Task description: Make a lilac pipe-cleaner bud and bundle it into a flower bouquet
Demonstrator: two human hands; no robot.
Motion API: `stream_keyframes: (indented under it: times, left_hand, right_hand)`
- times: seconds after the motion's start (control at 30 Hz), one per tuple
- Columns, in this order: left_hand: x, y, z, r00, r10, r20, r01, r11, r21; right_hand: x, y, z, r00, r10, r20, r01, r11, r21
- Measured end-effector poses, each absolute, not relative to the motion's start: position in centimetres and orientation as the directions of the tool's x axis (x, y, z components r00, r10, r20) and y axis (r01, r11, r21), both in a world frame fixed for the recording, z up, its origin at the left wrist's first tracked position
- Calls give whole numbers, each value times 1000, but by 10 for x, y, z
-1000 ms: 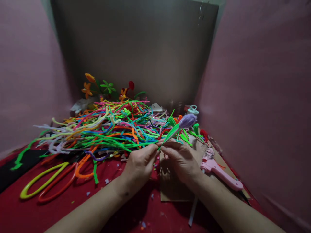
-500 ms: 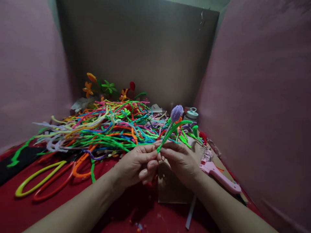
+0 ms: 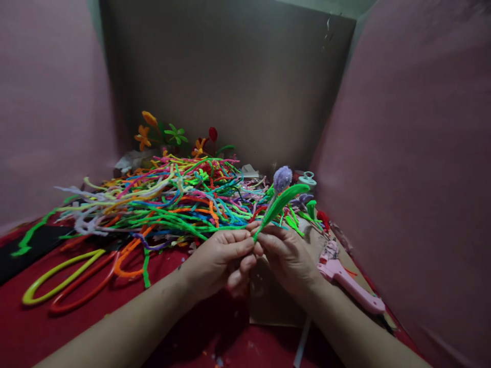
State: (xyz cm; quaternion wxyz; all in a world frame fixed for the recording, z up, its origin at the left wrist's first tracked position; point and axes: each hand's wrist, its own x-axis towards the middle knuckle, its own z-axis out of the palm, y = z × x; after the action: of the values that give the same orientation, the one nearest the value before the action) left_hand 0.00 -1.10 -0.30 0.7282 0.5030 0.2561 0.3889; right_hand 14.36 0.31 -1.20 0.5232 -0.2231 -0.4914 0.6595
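My left hand and my right hand meet at the middle, both pinching the lower end of a pipe-cleaner flower. It has a fuzzy purple head, a bright green leaf and a green stem, and it tilts up to the right above my fingers. Both hands are closed on the stem. Just behind them spreads a big heap of coloured pipe cleaners on the red cloth.
A pink glue gun lies to the right on a piece of cardboard. Finished pipe-cleaner flowers stand at the back by the brown board. Yellow and orange loops lie at the left. Pink walls close in both sides.
The flower has been turned between my fingers: its purple head rose from leaning right to more upright, and the green leaf now sticks out to the right. My hands stayed in place.
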Motion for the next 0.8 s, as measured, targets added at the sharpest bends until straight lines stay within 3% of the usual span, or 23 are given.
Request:
stream_keyframes:
  times: [0.07,0.17,0.27,0.37,0.47,0.53,0.63,0.8]
  left_hand:
    - [2,-14,-2,353,927,122,-43,-114,992]
    - [2,-16,-10,187,886,424,374,-463,803]
    - [0,-15,-16,206,837,508,478,-539,694]
    - [-1,-12,-11,172,914,367,343,-405,848]
    - [0,-10,-2,276,959,72,38,-86,996]
    - [-1,-8,0,386,922,-22,-145,84,986]
    - [-3,-6,-5,504,863,-37,-333,233,914]
    - [-5,-5,-8,685,728,-19,-412,409,814]
  right_hand:
    - [144,5,-14,-283,936,209,-424,73,-903]
    - [144,5,-13,-187,955,230,-356,152,-922]
    - [144,3,-10,-138,947,290,-221,256,-941]
    - [145,3,-10,-172,934,313,-159,288,-944]
    - [145,4,-12,-224,944,243,-286,175,-942]
    - [144,5,-14,-255,949,188,-377,81,-923]
    - [143,5,-13,-271,954,125,-454,-13,-891]
    - [145,4,-8,-387,903,187,-488,-29,-872]
